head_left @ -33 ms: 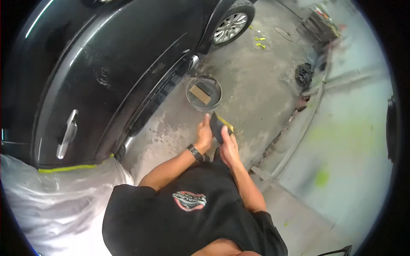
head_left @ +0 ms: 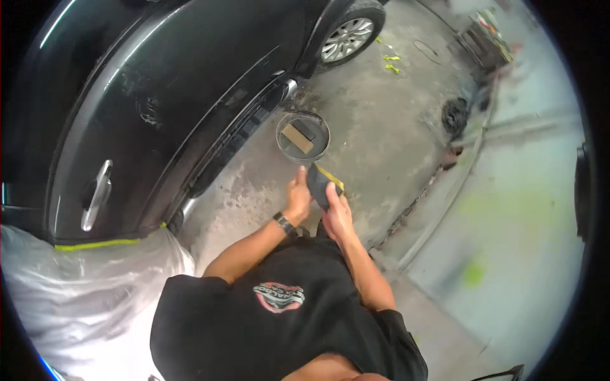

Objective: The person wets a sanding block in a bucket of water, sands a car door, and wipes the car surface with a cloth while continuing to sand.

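My right hand (head_left: 338,216) grips a dark grey sheet of sandpaper (head_left: 317,185), its thumb pressed on the face. A yellow strip shows along the sheet's far right edge. On the other side, my left hand (head_left: 297,198) is closed at the sheet's left edge, thumb pointing up; its other fingers are partly hidden. Just beyond my hands a round bucket (head_left: 279,147) stands on the floor. Inside it lie a tan rectangular block (head_left: 297,139) and a dark block (head_left: 305,129).
A black car (head_left: 184,82) fills the left, its wheel (head_left: 348,39) far ahead. Clear plastic sheeting (head_left: 95,286), edged with yellow-green tape (head_left: 95,245), covers part of it. A paint-marked wall (head_left: 508,209) runs along the right. A black bundle (head_left: 454,117) lies near its foot.
The view has shifted slightly. My hands and the sandpaper appear a little higher and further left, with the same grip.
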The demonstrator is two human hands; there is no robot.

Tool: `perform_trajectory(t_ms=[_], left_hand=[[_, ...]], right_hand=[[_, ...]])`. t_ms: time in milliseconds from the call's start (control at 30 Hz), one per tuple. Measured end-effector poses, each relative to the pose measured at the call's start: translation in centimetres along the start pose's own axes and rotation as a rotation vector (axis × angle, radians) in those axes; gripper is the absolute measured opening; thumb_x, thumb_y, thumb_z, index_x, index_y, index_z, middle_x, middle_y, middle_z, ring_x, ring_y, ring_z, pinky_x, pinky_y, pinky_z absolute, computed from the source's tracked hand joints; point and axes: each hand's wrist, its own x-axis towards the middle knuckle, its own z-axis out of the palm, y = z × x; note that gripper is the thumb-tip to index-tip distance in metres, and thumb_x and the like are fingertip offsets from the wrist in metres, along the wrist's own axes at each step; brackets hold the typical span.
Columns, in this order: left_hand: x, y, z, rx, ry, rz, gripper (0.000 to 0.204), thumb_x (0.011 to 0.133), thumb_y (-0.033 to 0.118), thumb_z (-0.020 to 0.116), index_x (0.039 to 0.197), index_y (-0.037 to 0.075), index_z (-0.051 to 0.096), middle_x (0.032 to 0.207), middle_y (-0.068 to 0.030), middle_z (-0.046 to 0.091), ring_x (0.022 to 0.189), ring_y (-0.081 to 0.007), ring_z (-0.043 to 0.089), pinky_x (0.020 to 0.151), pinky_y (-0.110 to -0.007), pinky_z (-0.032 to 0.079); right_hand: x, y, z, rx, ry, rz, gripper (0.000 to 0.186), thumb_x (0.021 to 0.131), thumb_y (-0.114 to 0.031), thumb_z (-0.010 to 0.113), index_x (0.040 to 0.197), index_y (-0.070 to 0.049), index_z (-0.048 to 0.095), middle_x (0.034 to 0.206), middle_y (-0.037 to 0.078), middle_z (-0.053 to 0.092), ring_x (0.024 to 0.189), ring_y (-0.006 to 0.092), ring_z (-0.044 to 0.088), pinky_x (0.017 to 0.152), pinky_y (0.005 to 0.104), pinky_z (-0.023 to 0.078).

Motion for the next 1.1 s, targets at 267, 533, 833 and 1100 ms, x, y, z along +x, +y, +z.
perform_trajectory(t_ms=[267, 533, 833, 1100], left_hand=[[6.3, 0.2, -1.0, -0.244, 0.128, -0.069, 0.054, 0.113, 0.051, 0.046, 0.132, 0.002, 0.059, 0.113, -0.0105, 0.071, 0.100, -0.0197, 0.069, 0.087, -0.038, 0.058], [15.8, -10.1, -4.8, 0.261, 0.010, -0.343, 0.040, 0.110, 0.039, 0.058, 0.122, 0.003, 0.069, 0.108, -0.0075, 0.075, 0.096, -0.0160, 0.070, 0.085, -0.031, 0.055], [35.7, -18.8, -1.4, 0.753, -0.015, -0.080, 0.031, 0.105, 0.029, 0.064, 0.121, 0.003, 0.069, 0.099, -0.0118, 0.077, 0.089, -0.0226, 0.075, 0.080, -0.037, 0.059], [55.0, -31.4, -5.1, 1.104, -0.066, -0.124, 0.032, 0.100, 0.023, 0.057, 0.123, 0.002, 0.068, 0.121, -0.0272, 0.070, 0.113, -0.0489, 0.065, 0.093, -0.056, 0.052]], right_hand=[[15.1, -7.9, -1.0, -0.197, -0.223, 0.002, 0.055, 0.115, -0.035, 0.046, 0.167, -0.021, 0.033, 0.157, 0.009, 0.046, 0.137, 0.0278, 0.052, 0.105, 0.0492, 0.055], [31.0, 3.3, -9.2, -0.422, -0.088, 0.474, 0.047, 0.114, -0.022, 0.045, 0.160, -0.019, 0.043, 0.156, 0.008, 0.049, 0.141, 0.0327, 0.049, 0.103, 0.0559, 0.054], [47.6, 19.7, -11.1, -0.821, -0.225, -0.108, 0.037, 0.102, -0.013, 0.058, 0.139, -0.008, 0.060, 0.132, 0.027, 0.065, 0.127, 0.0475, 0.057, 0.106, 0.0506, 0.048], [62.9, 29.7, -7.4, -1.151, -0.102, -0.421, 0.059, 0.105, -0.023, 0.059, 0.156, -0.001, 0.041, 0.154, 0.040, 0.039, 0.142, 0.0559, 0.041, 0.118, 0.0574, 0.037]])
